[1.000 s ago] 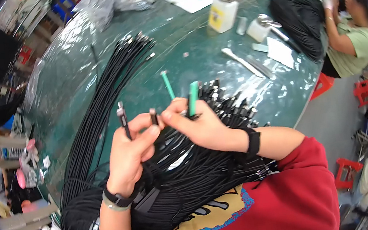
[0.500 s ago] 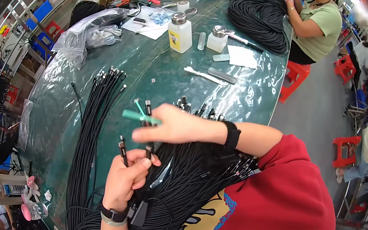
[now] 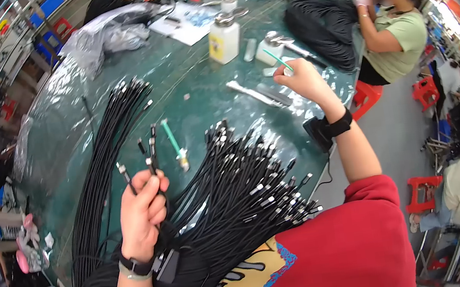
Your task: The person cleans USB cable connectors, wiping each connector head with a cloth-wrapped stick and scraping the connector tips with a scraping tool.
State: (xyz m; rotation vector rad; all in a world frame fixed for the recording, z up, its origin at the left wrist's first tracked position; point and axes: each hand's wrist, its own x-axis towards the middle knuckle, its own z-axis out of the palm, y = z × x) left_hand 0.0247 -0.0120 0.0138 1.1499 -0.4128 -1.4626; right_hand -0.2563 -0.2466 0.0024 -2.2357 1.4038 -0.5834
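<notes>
My left hand (image 3: 143, 210) is closed around several black cables, whose metal-tipped plugs (image 3: 150, 162) stick up above the fingers. My right hand (image 3: 306, 80), raised at the right by the smaller bottle (image 3: 270, 50), pinches a thin green stick (image 3: 278, 59). Something white shows at its fingertips, too small to make out. Another green stick-like tool (image 3: 171, 138) with a pale end lies on the table beyond my left hand. A thick bundle of black cables (image 3: 234, 172) spreads beside my left hand, plugs facing outward. A second long cable bundle (image 3: 101, 154) lies to the left.
A white bottle with a yellow label (image 3: 224, 42) stands at mid-table. Grey and white slim tools (image 3: 258, 93) lie near my right hand. Clear plastic bags (image 3: 111, 34) and coiled black cables (image 3: 319, 27) sit farther back. A co-worker (image 3: 393, 35) sits at the right edge.
My right hand has moved from above the left hand to the far right, carrying the green stick. My left hand keeps the cables and sits slightly lower and farther left in view.
</notes>
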